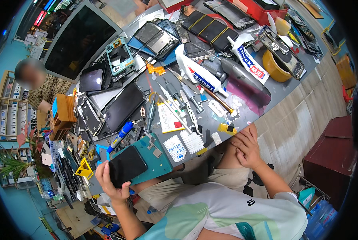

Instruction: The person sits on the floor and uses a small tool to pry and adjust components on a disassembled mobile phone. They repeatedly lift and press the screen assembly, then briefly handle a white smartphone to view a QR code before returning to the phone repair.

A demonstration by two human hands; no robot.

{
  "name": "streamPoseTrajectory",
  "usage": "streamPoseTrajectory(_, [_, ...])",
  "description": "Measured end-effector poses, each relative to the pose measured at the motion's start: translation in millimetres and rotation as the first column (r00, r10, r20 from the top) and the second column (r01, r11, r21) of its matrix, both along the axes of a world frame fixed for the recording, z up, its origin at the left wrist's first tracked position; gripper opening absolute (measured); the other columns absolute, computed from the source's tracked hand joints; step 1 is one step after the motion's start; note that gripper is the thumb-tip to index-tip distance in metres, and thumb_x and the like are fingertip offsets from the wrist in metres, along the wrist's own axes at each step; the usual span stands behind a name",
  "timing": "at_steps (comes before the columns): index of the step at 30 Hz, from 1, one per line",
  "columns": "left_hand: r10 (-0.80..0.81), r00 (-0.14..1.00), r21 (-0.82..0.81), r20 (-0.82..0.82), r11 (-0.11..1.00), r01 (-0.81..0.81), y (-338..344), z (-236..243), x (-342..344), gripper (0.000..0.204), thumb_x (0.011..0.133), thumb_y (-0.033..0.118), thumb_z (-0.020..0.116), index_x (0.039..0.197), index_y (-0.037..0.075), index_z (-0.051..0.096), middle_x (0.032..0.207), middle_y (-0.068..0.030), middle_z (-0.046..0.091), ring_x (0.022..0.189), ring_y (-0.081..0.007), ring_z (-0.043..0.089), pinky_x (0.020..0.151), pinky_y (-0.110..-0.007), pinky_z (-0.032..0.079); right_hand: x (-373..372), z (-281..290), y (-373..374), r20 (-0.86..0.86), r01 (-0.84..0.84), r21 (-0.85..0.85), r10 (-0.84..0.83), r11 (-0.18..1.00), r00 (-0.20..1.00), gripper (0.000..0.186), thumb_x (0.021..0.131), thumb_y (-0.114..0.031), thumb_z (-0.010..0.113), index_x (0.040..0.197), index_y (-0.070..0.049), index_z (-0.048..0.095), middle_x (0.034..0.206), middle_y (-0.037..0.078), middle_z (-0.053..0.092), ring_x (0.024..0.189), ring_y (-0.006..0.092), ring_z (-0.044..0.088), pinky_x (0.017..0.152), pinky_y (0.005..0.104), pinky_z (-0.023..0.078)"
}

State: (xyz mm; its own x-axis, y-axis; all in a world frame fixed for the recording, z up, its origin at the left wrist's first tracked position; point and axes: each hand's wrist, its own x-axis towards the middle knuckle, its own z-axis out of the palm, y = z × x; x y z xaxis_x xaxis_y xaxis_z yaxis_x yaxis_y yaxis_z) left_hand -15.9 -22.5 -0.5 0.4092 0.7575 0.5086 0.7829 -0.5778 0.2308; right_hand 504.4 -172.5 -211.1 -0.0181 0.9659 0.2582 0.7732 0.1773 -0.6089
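Observation:
My left hand (113,187) grips a black smartphone (128,166) by its edges, thumb at the near side and fingers at the far left corner. The phone's dark face points up, over a green work mat (162,154) at the table's near edge. A small metal phone part (158,153) lies on the mat. Just beyond the phone is a blue pen-shaped tool (121,136) with a yellow band. My right hand (247,149) rests on my thigh beside the table edge, fingers laid out and holding nothing.
Screwdrivers (152,114), white tweezers (191,112) and a white battery (170,116) lie mid-table. Farther back are glue tubes (249,60), a yellow tape roll (276,66), dismantled phones (157,38) and a laptop (83,40). A dark red cabinet (331,148) stands right; a person (53,90) is at far left.

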Motion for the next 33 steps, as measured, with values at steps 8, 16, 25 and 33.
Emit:
streamPoseTrajectory(8, [0.072,0.997,-0.078,0.010,0.994,-0.071,2.2,6.4,4.7,0.100,0.106,0.070,0.073,0.164,-0.010,0.057,0.157,-0.0299,0.065,0.145,-0.0454,0.063,0.127,-0.056,0.045,-2.9,-7.4,-2.0,-0.016,0.205,0.003,-0.205,0.979,0.979,0.042,0.095,-0.021,0.073,0.133,-0.010,0.084,0.164,0.024,0.066,0.162,0.0503,0.052,0.139,0.0741,0.023])
streamPoseTrajectory(16, [0.135,0.991,0.007,0.006,0.991,-0.135,2.5,5.7,8.4,0.105,0.109,0.078,0.063,0.163,-0.012,0.058,0.158,-0.0305,0.066,0.148,-0.0470,0.060,0.131,-0.058,0.040,-7.4,-10.2,3.9,-0.148,0.506,-0.187,-0.533,0.842,0.833,0.062,0.104,-0.029,0.079,0.162,-0.010,0.066,0.179,0.027,0.050,0.163,0.0516,0.049,0.134,0.0571,0.041])
streamPoseTrajectory(25, [0.197,0.977,0.085,0.083,0.975,-0.204,1.1,-4.7,3.0,0.101,0.110,0.077,0.061,0.159,-0.012,0.060,0.153,-0.0303,0.067,0.142,-0.0459,0.063,0.124,-0.060,0.045,-1.5,-19.2,8.3,-0.249,0.574,-0.205,-0.610,0.793,0.752,0.058,0.108,-0.029,0.080,0.162,-0.010,0.067,0.173,0.026,0.056,0.154,0.0462,0.059,0.128,0.0513,0.049])
streamPoseTrajectory(33, [0.195,0.977,0.117,0.081,0.972,-0.204,0.7,-6.1,4.8,0.095,0.114,0.072,0.058,0.158,-0.012,0.062,0.151,-0.0296,0.069,0.139,-0.0470,0.065,0.123,-0.059,0.046,23.2,135.5,52.5,-0.211,0.539,0.556,-0.520,0.632,0.828,0.054,0.099,-0.028,0.094,0.143,-0.002,0.077,0.127,0.011,0.070,0.104,0.0271,0.066,0.089,0.0422,0.055])
